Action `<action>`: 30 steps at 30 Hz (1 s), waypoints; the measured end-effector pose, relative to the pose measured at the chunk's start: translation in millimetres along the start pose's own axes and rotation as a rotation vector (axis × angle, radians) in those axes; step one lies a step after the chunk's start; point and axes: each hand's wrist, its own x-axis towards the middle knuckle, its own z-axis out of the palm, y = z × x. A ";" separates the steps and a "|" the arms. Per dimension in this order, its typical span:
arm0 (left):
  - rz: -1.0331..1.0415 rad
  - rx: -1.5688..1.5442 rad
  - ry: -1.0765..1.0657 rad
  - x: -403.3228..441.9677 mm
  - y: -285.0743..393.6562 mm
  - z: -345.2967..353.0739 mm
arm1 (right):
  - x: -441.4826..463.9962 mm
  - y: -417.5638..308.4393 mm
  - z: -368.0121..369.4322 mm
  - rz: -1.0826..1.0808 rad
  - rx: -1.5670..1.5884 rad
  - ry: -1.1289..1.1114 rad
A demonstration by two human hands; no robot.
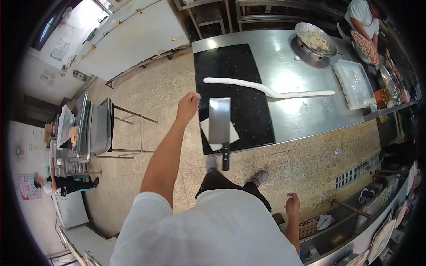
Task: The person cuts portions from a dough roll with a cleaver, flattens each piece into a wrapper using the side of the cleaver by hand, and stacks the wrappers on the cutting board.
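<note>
My left hand is closed beside the left edge of a black board on the steel table; whatever its fingers hold, if anything, is too small to make out. My right hand hangs low at my side, away from the table, its fingers loosely bent and apart with nothing seen in them. A long white rope of dough stretches across the board onto the bare steel. Nearer to me, a cleaver with a black handle lies over a white sheet or cloth, partly hiding it.
On the steel table stand a metal bowl of pale shredded food and a clear plastic container. Another person works over a bowl of pinkish food. A trolley-like rack stands left; a distant person is beyond.
</note>
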 end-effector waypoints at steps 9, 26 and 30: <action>0.064 -0.006 -0.370 -146.9 -110.5 -91.5 | -59.5 -210.7 139.5 -0.413 0.047 0.401; 0.786 0.172 -0.533 49.4 -18.4 -29.9 | -63.3 -316.4 228.2 -0.157 0.022 0.560; 0.931 0.379 -0.503 73.7 -6.2 23.2 | -76.7 -291.8 231.9 -0.081 0.335 0.610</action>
